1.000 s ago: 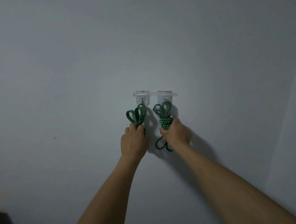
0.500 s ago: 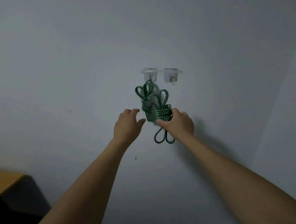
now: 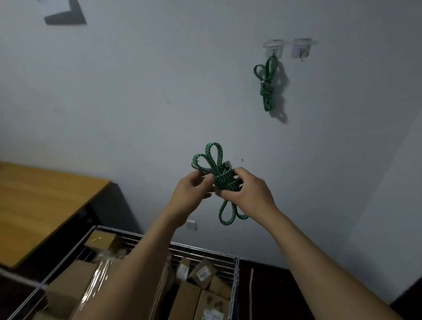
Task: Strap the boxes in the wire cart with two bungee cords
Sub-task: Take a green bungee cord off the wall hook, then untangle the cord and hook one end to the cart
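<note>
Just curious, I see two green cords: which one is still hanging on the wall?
The coiled green cord on the left wall hook hangs there. The other bundled cord is off the wall, held between both hands, left hand and right hand.

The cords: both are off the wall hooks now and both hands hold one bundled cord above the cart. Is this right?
Not quite. The head view shows only one cord taken; it is held by the left hand and right hand. The other cord hangs on the left hook.
</note>
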